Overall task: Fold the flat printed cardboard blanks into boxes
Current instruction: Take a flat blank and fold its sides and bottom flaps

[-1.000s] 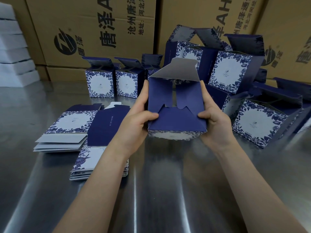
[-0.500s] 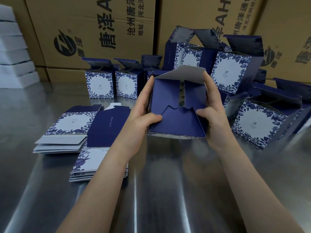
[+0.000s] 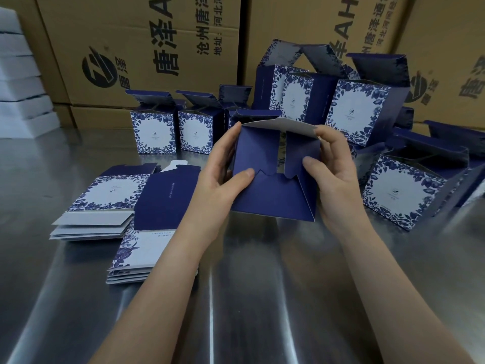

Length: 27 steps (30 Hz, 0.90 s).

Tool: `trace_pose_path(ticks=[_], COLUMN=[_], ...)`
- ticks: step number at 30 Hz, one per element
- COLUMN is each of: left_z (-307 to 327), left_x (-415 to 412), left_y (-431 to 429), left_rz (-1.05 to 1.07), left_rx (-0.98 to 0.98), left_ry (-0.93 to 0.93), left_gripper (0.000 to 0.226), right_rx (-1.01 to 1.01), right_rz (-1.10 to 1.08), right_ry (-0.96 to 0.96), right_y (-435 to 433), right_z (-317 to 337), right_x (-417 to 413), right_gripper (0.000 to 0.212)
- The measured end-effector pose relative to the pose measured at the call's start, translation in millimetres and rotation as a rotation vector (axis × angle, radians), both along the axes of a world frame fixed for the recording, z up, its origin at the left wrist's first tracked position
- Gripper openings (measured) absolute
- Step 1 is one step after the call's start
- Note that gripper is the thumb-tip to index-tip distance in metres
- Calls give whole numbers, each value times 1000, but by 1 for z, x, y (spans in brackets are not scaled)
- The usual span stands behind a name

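Now the left hand [image 3: 217,179] grips the half-folded navy-blue cardboard box [image 3: 273,198] by its left wall. Its fingers stretch up behind the wall and its thumb presses flat on the lower bottom flap. The right hand [image 3: 333,179] grips the opposite wall, with its thumb laid on the right-hand inner flap and its fingers curled around the upper corner, beside the grey-backed top flap. Both hands hold the box in the air above the brushed steel table [image 3: 262,298], bottom end facing the camera, with a narrow gap between the two side flaps.

Just left of the left forearm lie two stacks of flat blue-and-white floral blanks [image 3: 105,203], one nearer than the other. Behind the hands stands a row of folded floral boxes [image 3: 153,132] with their lids raised, and more are heaped to the right. Brown corrugated shipping cartons [image 3: 131,35] with black print line the back. White foam slabs [image 3: 18,74] are stacked at the far left.
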<state>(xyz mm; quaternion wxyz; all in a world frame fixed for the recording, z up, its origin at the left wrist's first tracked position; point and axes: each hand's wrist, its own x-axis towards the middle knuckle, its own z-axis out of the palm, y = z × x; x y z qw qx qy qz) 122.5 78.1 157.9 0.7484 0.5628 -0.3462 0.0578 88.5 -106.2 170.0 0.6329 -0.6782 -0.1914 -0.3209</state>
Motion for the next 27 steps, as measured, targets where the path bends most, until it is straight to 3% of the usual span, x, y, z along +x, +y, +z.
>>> trace_pose_path(ticks=[12, 22, 27], left_z=[0, -1, 1], left_x=[-6, -5, -7], left_y=[-5, -4, -2], left_rz=[33, 48, 95], left_rx=[1, 29, 53], left_ry=[-17, -34, -2], left_gripper=[67, 64, 49], right_rx=[12, -55, -209], right_rz=[-44, -57, -82], right_ry=[-1, 16, 66], right_y=[-2, 1, 4], right_z=[-1, 0, 0], right_x=[2, 0, -8], right_gripper=[51, 20, 41])
